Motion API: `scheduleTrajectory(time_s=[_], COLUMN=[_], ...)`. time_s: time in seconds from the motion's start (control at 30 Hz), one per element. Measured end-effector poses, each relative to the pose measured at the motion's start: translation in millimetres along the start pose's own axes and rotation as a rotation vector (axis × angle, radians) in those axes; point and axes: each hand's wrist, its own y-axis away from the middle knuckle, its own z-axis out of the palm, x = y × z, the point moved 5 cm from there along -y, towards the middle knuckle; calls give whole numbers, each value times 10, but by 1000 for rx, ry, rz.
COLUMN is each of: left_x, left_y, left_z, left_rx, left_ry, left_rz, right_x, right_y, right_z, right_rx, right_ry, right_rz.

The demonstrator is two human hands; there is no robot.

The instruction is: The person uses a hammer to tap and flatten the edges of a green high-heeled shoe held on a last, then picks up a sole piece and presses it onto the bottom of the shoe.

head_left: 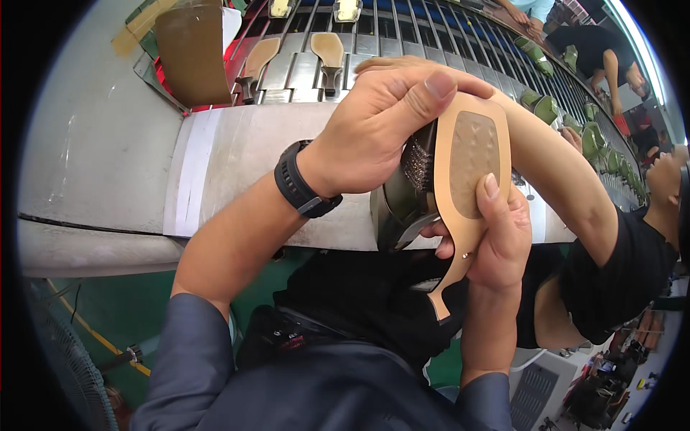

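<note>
In front of me is a dark, glittering shoe (419,161) on a glossy green last (401,208). Its underside is turned towards me, with a tan sole (444,158) lying along it and a browner patch in the forepart. My left hand (366,133), a black watch at its wrist, is closed around the toe end, thumb by the sole's upper edge. Lower down, my right hand (503,241) grips the shoe with its thumb on the sole's face and fingers behind. The sole's narrow tail hangs free below. Whether sole and shoe touch all along is hidden.
A co-worker's arm (560,154) reaches in from the right, behind my hands. Two tan soles (328,49) with dark heel ends lie on the metal slat conveyor (295,79). A pale ledge (266,133) runs before it. Several green lasts (593,140) stand far right.
</note>
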Motion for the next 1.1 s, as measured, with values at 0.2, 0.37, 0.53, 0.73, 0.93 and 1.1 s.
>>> scheduleTrajectory(time_s=[0.2,0.37,0.53,0.73,0.93,1.1], left_x=[13,98,402,722,882,987], left_y=[123,206,540,860,896,974], left_z=[43,62,109,272,212,98], left_rx=[-55,-64,96,280,343,443], left_ry=[51,28,-51,1,-100,-248], left_rz=[-49,-79,-97,-212,-246,-267], right_x=[1,-14,51,196,230,259], right_y=[-29,20,406,671,671,610], right_z=[-32,23,256,382,538,650], right_rx=[-32,-20,-48,-180,-208,-326], right_ry=[22,136,100,490,563,573], right_rz=[-63,-60,-119,-217,-342,-224])
